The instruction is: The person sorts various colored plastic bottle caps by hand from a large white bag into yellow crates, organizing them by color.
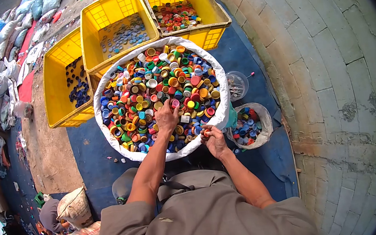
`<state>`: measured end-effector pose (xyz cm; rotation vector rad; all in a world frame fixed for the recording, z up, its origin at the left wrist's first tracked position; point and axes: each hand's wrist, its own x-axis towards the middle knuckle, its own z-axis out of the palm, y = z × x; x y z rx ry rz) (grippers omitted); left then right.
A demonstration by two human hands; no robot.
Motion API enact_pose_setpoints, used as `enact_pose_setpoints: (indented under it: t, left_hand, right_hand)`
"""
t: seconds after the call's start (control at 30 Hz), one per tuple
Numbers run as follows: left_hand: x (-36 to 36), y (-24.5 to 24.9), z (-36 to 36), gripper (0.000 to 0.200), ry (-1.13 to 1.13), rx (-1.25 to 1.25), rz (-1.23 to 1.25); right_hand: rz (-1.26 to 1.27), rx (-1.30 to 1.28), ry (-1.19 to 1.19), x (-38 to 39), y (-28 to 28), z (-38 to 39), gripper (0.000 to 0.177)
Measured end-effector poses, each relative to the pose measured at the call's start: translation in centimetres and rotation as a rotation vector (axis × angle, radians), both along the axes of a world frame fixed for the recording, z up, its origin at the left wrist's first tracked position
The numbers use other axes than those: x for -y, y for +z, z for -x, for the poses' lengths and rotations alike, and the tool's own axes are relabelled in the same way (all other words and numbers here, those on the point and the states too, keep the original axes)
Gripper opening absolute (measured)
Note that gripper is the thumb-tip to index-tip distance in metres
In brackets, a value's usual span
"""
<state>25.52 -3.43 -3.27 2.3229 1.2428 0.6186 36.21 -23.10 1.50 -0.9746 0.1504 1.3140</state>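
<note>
A large round sack (220,73) with a rolled white rim stands before me, heaped with bottle caps (155,86) of many colours. My left hand (167,119) reaches onto the heap, its fingers apart and touching the caps near a pink cap (175,103). At the sack's near right rim, my right hand (216,143) is closed, with a red bottle cap (207,133) between thumb and fingers.
Beyond the sack stand three yellow crates: one with dark blue caps (51,88), one with light blue caps (91,30), one with mostly red caps (217,18). At right are a small sack (268,128) of caps and a clear tub (244,81). A brick wall (322,52) rises beside them. Another person (50,215) is at lower left.
</note>
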Motion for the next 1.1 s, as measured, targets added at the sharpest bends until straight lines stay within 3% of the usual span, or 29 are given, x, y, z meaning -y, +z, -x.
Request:
enact_pose_setpoints:
  t: [0.27,0.6,0.73,0.77,0.8,0.9,0.97,1.03,1.07,1.1]
  left_hand:
    - [0.2,-0.2,-0.8,0.056,0.134,-0.025,0.154]
    - [0.0,-0.3,-0.8,0.055,0.186,0.208,0.243]
    - [-0.3,1.8,-0.4,0.059,0.236,0.516,0.436]
    - [-0.4,2.6,0.0,0.051,0.248,0.62,0.562]
    - [-0.9,2.9,0.5,0.047,0.248,0.797,0.702]
    - [-1.7,4.0,2.8,0.031,0.219,1.355,1.156]
    - [-1.5,5.2,4.9,0.026,0.24,1.558,1.298]
    - [-0.9,5.4,6.8,0.022,0.303,1.674,1.353]
    - [-0.6,5.4,7.9,0.023,0.313,1.69,1.382]
    - [-0.2,5.4,9.0,0.024,0.323,1.707,1.411]
  right_hand:
    - [0.022,0.037,0.051,0.0,0.4,-0.2,0.031]
    - [0.054,0.058,0.087,-0.1,-0.1,-0.5,0.031]
    - [0.032,0.038,0.064,-0.6,-0.1,-0.4,0.027]
    - [0.027,0.03,0.058,-0.9,0.0,-0.4,0.025]
    - [0.031,0.023,0.033,-1.4,0.5,-0.2,0.015]
    - [0.005,0.046,0.039,-3.0,1.5,0.0,0.014]
    - [0.019,0.14,0.074,-4.6,1.4,0.1,0.026]
    - [0.095,0.324,0.204,-6.6,0.9,0.1,0.025]
    - [0.158,0.512,0.264,-7.6,0.7,0.2,0.023]
    - [0.219,0.874,0.355,-8.5,-0.8,0.3,0.022]
